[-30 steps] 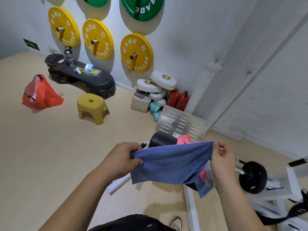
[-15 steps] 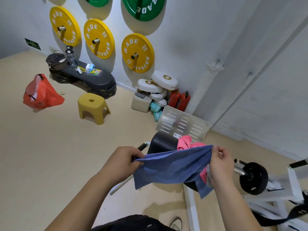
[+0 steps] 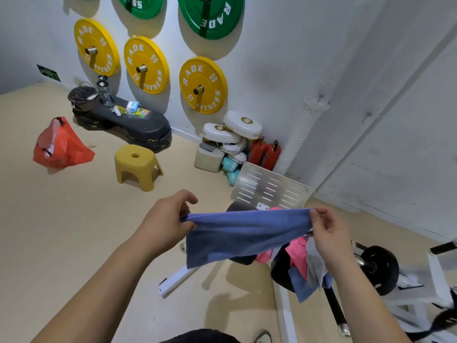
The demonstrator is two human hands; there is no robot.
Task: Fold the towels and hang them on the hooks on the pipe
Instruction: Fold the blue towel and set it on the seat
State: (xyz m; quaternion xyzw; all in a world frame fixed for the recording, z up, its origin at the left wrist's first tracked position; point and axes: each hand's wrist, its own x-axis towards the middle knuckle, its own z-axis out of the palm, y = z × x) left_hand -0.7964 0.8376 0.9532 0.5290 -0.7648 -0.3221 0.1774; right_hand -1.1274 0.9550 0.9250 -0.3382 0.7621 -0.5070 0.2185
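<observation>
- The left hand is closed on the left end of the blue towel; its fingers pinch the bunched corner.
- The right hand pinches the right end of the same towel between thumb and fingers.
- The blue towel is stretched between the two hands in the air, in front of the person. Its upper edge is tight and almost level, and the rest hangs down, lower on the left side.
- Behind and under the towel, a pile of other towels, pink, grey and blue, lies on a black padded bench, near the right hand.
- A slotted metal plate stands behind the bench.
- Farther on the floor stand a yellow stool and an orange bag.
- Yellow weight plates hang on the white wall.
- A white wrapped pipe goes up the wall at the right; hooks on it I cannot make out clearly.
</observation>
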